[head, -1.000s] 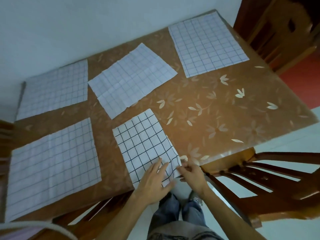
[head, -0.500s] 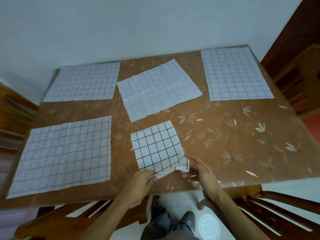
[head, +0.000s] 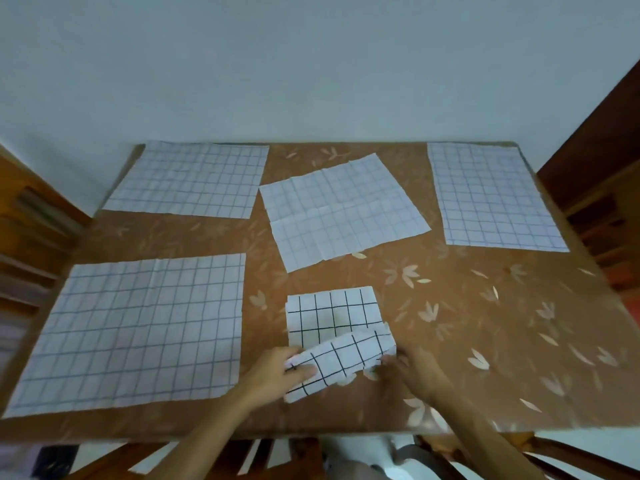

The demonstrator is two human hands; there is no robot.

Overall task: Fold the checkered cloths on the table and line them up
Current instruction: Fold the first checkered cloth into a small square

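Nearest you, slatted wooden chairs (head: 263, 455) show under the front edge of the table (head: 485, 341), cut off by the bottom of the frame.

Your left hand (head: 277, 372) pinches the near-left end of the bold-checked cloth (head: 332, 317), thumb on top. Your right hand (head: 415, 372) grips its near-right end. The cloth's near edge is lifted and rolled toward the far side. Its far half lies flat at the centre front of the table.

The table surface is a glossy brown covering printed with pale leaf sprigs. A large faint-checked cloth (head: 138, 334) lies flat at the near left. Beyond it are three more, all flat and apart from one another: the far-left cloth (head: 190, 180), a creased, skewed middle cloth (head: 343, 209) and the far-right cloth (head: 491, 195). A plain pale wall (head: 311, 64) stands behind the table.

Your right fingertips are blurred. Dark wooden furniture at the left (head: 31, 216) and at the right (head: 595, 161) is cut off by the frame — what it is cannot be made out.
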